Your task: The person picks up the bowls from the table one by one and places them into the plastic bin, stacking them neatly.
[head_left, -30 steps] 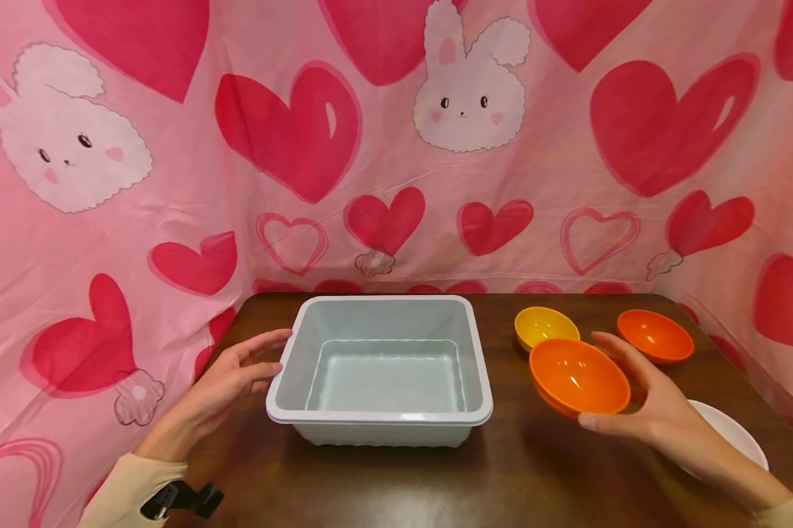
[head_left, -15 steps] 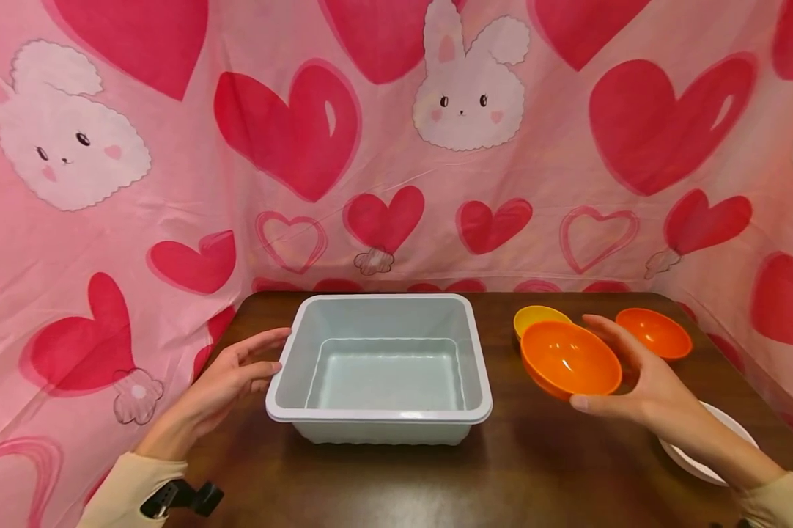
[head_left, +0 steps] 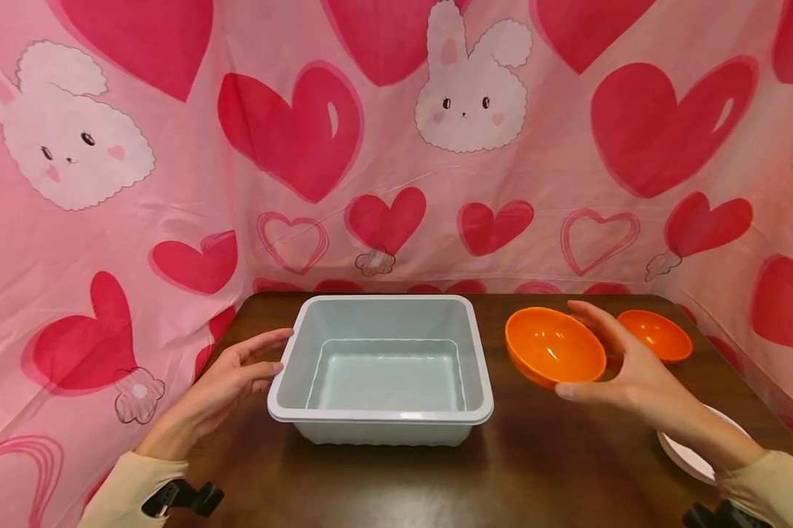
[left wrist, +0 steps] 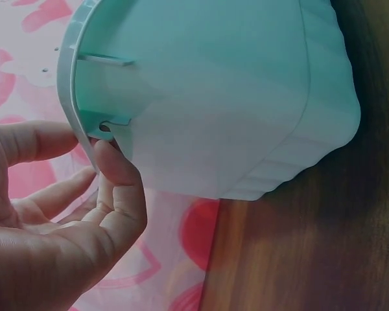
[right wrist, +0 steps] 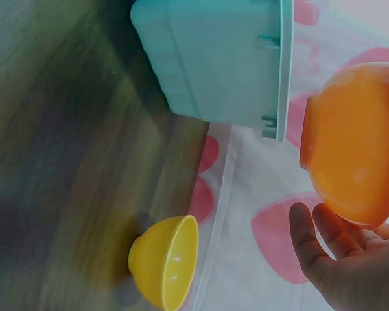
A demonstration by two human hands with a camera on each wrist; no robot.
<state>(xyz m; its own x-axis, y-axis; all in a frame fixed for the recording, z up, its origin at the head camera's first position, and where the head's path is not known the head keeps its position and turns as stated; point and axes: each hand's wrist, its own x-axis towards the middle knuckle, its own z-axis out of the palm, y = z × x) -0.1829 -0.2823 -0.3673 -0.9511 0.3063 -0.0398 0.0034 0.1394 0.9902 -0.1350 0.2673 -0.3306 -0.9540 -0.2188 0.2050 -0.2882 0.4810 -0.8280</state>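
A pale grey plastic basin (head_left: 383,418) stands upright on the table. My left hand (head_left: 215,392) holds its left rim; in the left wrist view the fingers (left wrist: 120,188) curl beneath the rim (left wrist: 68,84). With my right hand (head_left: 634,374) I grip an orange bowl (head_left: 555,348) at its right side, raised over the table right of the basin, tilted with its inside facing the head camera. The right wrist view shows this orange bowl (right wrist: 356,142) from outside and a yellow bowl (right wrist: 165,259) on the table below. In the head view the yellow bowl is hidden.
Another orange bowl (head_left: 655,336) sits at the back right of the dark wooden table (head_left: 396,484). A white dish (head_left: 690,458) lies partly hidden under my right forearm. Pink patterned cloth (head_left: 396,169) hangs behind and along both sides.
My right hand has carried the orange bowl left and slightly up, toward the basin, so it now covers the yellow bowl in the head view. The left hand and basin have stayed put.
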